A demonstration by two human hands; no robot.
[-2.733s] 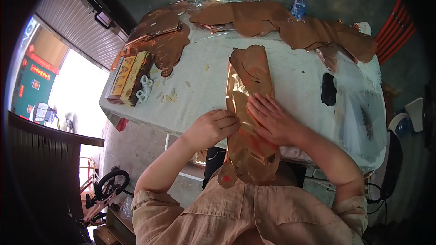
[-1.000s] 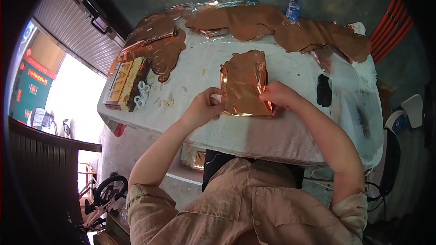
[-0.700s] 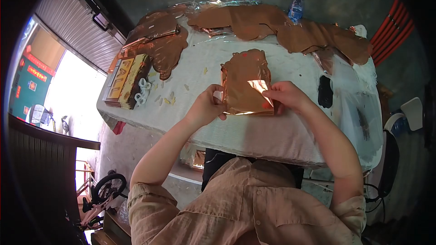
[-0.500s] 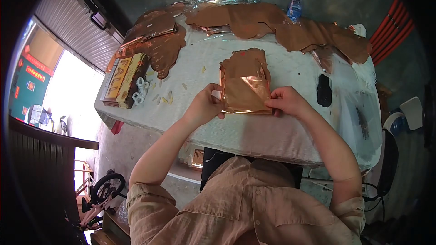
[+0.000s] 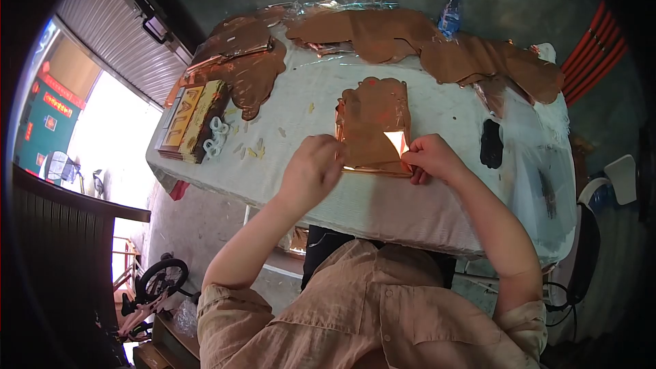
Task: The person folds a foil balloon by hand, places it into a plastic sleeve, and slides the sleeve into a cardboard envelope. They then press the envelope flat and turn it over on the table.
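A shiny copper-coloured foil piece (image 5: pixel 374 119) with a scalloped top lies on the white cloth-covered table (image 5: pixel 410 205) in front of me. My left hand (image 5: pixel 316 167) is at its lower left edge, fingers bent and close together; what the fingertips hold, if anything, is hidden. My right hand (image 5: pixel 430 157) pinches the foil's lower right edge, thumb on top. Bright light reflects off the foil beside the right thumb.
Brown scalloped sheets (image 5: pixel 383 31) line the table's far edge, with a blue bottle (image 5: pixel 450 14) behind. On the left are stacked yellow packets (image 5: pixel 188 123), white rings (image 5: pixel 216 138) and small yellow bits (image 5: pixel 256 151). A black object (image 5: pixel 490 143) lies right.
The fold across the foil's front no longer shows; its surface now looks flatter, with a bright patch at the right. My left hand has turned and its fingers have curled over the left edge.
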